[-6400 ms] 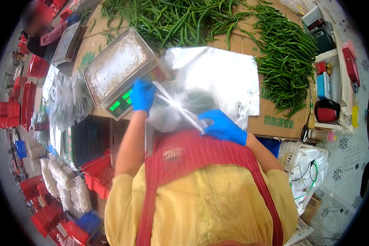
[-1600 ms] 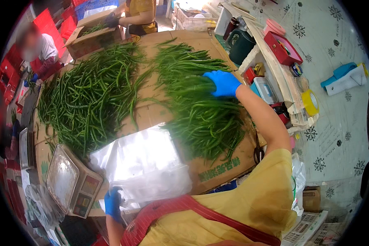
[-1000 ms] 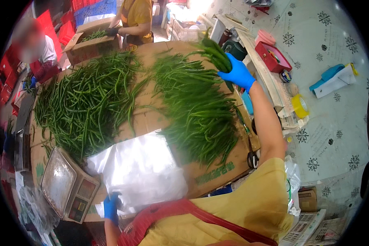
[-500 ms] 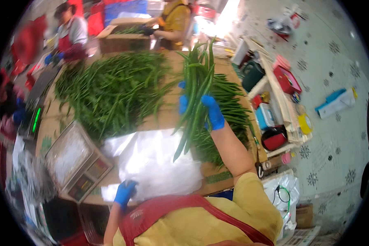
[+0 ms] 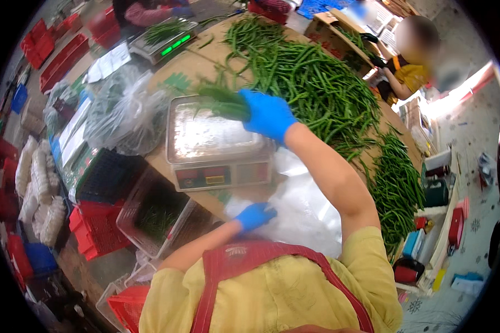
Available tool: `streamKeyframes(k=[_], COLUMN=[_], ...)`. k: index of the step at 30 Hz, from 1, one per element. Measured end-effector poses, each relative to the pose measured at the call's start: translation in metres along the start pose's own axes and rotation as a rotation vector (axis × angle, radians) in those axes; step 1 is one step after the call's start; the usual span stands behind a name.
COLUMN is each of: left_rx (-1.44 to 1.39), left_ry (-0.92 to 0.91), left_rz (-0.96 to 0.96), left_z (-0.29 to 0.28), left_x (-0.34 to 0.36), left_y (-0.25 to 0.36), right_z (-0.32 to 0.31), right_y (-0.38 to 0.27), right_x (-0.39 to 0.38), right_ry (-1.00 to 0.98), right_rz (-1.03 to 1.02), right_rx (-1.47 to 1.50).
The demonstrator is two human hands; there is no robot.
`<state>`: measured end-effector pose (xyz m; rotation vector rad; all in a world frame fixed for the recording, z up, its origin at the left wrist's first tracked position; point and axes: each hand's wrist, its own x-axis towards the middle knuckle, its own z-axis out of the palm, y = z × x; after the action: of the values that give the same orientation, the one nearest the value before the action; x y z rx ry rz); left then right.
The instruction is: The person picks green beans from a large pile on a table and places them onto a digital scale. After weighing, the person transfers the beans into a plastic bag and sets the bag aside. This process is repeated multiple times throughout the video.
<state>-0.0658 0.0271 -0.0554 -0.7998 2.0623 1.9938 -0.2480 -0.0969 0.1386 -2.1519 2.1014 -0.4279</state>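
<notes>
My right hand (image 5: 268,115), in a blue glove, is closed round a bunch of long green chili peppers (image 5: 223,102), blurred by motion. It holds them over the metal pan of a weighing scale (image 5: 214,136), near the pan's far right corner. My left hand (image 5: 254,216), also gloved in blue, lies on the white plastic bags (image 5: 305,205) in front of me, fingers stretched out. Beyond the scale spreads a large heap of green chili peppers (image 5: 316,83). A neater pile of peppers (image 5: 394,188) lies along the table's right side.
A second scale (image 5: 164,44) with peppers on it stands at the far left. Clear plastic bags (image 5: 125,111) lie left of my scale. Below them are a crate (image 5: 150,211) and a red basket (image 5: 97,230). A co-worker (image 5: 408,72) handles a cardboard box (image 5: 339,41) at the far right.
My right hand has carried the bunch of peppers leftward from the right-hand pile to over the scale. My view has turned left. My left hand stays at the white plastic bags.
</notes>
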Motion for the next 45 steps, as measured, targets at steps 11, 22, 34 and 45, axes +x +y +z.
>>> streamKeyframes(k=[11,22,34,45], left_rx=[-0.007,-0.036,-0.085,-0.177], left_ry=[-0.029,-0.117,-0.043,-0.054], left_rz=[0.027,0.024,0.05,0.045], left_z=[-0.035,-0.036,-0.033,-0.027], left_x=[0.014,0.023,0.02,0.017], left_y=[-0.017,-0.018,-0.02,-0.016], right_z=[0.103,0.094,0.119,0.092], right_y=[0.009,0.029,0.059,0.016], right_x=[0.029,-0.008,0.084,0.065], right_ry=[-0.124,-0.21,-0.025,0.035], right_rz=[-0.428,-0.116,-0.271,-0.235], right_rx=[-0.028,0.396,0.201,0.145])
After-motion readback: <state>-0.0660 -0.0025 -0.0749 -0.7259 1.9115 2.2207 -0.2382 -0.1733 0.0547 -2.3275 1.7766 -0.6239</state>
